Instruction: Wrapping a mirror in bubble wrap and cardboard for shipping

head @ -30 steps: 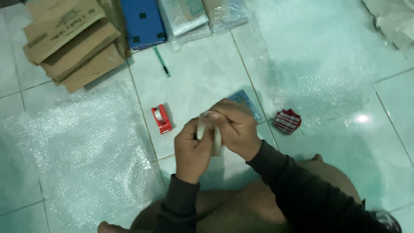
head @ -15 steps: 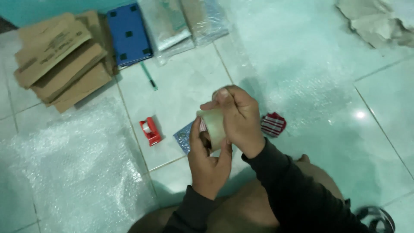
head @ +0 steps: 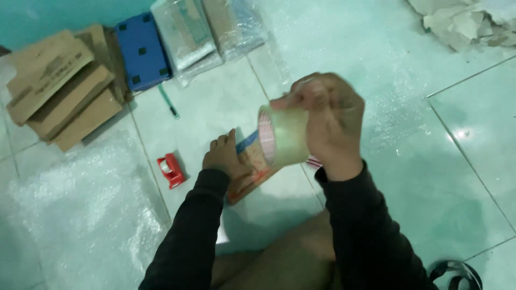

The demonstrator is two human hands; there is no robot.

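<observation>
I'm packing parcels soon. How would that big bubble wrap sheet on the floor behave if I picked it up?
The bubble wrap sheet lies thin, wrinkled and see-through on the floor tiles, so it would probably droop limply and feel light. Its glossy surface suggests it may slide easily when pushed.

Blurred by motion: right hand (head: 328, 123) and tape roll (head: 282, 137). Half hidden under left hand (head: 223, 156): flat packet (head: 250, 172). Cut off at upper right: crumpled paper (head: 462, 21).
</observation>
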